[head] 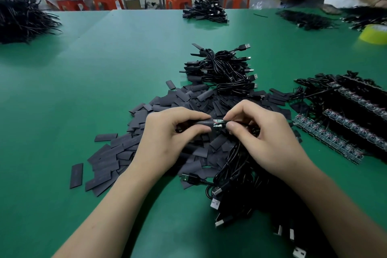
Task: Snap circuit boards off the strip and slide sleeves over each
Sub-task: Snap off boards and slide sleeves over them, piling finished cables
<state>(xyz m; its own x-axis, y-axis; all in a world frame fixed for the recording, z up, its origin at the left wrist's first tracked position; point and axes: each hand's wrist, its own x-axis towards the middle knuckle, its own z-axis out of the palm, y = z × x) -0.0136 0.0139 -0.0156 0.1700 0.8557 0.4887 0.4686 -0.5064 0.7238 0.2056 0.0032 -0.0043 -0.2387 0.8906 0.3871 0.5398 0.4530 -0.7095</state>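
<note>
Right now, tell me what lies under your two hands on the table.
Under the left hand, a pile of flat black sleeves; under the right hand, a bundle of black cables. The palms cover whatever lies directly below them.

Head-worn camera looks forward and down, close over the green table [83,94].

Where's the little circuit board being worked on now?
Centre of the head view: the circuit board is pinched by the right hand, its other end meeting a sleeve held by the left hand, above the pile of loose sleeves.
</note>
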